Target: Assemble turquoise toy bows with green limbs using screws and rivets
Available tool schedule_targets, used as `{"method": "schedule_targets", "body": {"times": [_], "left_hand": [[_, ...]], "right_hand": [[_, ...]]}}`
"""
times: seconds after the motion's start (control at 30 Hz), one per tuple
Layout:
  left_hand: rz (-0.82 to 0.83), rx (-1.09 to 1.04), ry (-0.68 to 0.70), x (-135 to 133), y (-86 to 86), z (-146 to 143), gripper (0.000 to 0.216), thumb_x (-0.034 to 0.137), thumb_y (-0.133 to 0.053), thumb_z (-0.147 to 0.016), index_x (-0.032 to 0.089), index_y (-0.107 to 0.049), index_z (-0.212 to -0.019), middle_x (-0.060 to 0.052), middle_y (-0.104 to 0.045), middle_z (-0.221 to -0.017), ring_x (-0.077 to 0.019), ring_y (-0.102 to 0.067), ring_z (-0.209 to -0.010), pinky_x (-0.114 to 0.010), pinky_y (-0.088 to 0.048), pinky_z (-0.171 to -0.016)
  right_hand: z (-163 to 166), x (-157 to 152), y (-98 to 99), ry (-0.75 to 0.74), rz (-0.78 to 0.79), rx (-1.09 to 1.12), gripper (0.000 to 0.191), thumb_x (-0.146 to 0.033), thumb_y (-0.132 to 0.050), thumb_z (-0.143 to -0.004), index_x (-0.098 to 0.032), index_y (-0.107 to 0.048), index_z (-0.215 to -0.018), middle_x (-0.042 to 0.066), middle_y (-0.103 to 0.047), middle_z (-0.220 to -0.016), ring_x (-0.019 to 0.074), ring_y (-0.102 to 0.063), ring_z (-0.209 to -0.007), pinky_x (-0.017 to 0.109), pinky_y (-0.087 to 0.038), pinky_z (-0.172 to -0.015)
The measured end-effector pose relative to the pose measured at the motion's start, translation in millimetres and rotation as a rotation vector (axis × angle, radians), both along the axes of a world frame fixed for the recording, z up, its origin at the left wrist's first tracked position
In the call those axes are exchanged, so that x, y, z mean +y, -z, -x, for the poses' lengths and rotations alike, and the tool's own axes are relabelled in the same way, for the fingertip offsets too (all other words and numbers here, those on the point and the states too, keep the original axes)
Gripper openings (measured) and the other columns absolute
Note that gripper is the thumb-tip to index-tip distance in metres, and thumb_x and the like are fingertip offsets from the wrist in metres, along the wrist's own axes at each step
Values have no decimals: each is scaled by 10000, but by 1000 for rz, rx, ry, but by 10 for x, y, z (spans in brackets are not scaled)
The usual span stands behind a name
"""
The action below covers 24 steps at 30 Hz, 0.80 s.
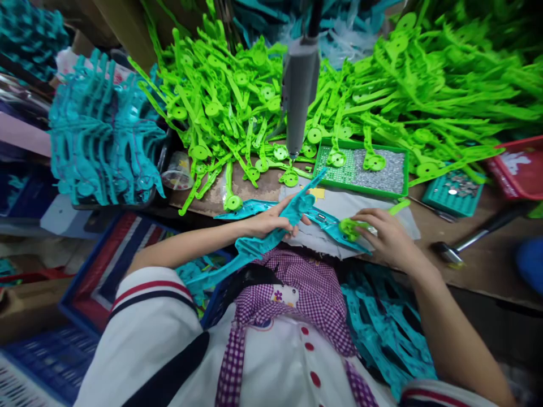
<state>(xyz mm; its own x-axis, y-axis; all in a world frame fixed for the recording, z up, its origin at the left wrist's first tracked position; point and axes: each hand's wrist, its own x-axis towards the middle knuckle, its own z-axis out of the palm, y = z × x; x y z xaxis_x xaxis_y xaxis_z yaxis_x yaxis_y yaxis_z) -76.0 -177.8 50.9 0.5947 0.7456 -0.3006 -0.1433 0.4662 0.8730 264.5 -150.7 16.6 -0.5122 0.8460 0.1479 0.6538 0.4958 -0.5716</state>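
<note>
At the near edge of the worktop [487,271] the left hand [271,221] is closed around a long teal arm [250,247], fingers wrapped over its middle, so that it slants from the person's lap up toward the green screw tray [365,146]. It crosses a second teal arm [326,221], which lies flat along that edge. The right hand [388,237] curls its fingertips down on a green piece [350,228], gripping the round end where it sits on the flat arm's right half. The fingers hide the joint, so it may or may not be fully seated. To do this well, I judge the round end should be pressed square and flat, not rocked, with the left hand keeping the crossing teal pieces from sliding. A hanging driver [299,96] points down at the worktop's middle, just beyond the hands. A hammer [445,251] lies near the right front edge, and heaped green parts [424,85] fill the back.
</note>
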Motion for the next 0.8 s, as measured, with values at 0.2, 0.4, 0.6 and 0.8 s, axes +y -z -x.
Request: {"method": "schedule_targets", "body": {"times": [0.2,0.4,0.6,0.8], "left_hand": [[225,-206,-98,-132,192,-201,953,146,-673,-632,342,-394,-1522,-72,-745,-1063,-128,-631,-646,-244,-459,-538],[269,-228,-134,-202,353,-293,1015,132,-690,-620,357,-339,-1545,-62,-754,-1049,-145,-664,-659,-237,-450,-518],[309,-215,-143,-308,355,-357,1099,134,-680,-617,318,-228,-1603,-74,-752,-1077,-140,-670,-647,-238,-458,-546],[307,-199,-179,-417,437,-298,1065,138,-682,-635,310,-270,-1601,-49,-732,-1068,-134,-663,-663,-251,-446,-562]], "right_hand": [[16,10,284,-58,42,-47,369,-479,-480,-1000,-217,-736,-1033,115,-733,-1026,272,-663,-964,457,-498,-850],[316,-144,-60,225,147,297,275,-485,-656,-907,-219,-675,-973,66,-729,-893,211,-681,-795,358,-536,-701],[1029,-363,-74,222,358,726,204,-432,-703,-892,-233,-712,-938,20,-735,-837,144,-686,-711,277,-557,-638],[1151,-488,53,313,231,741,166,-335,-754,-856,-241,-725,-991,18,-745,-898,149,-706,-802,297,-585,-744]]}}
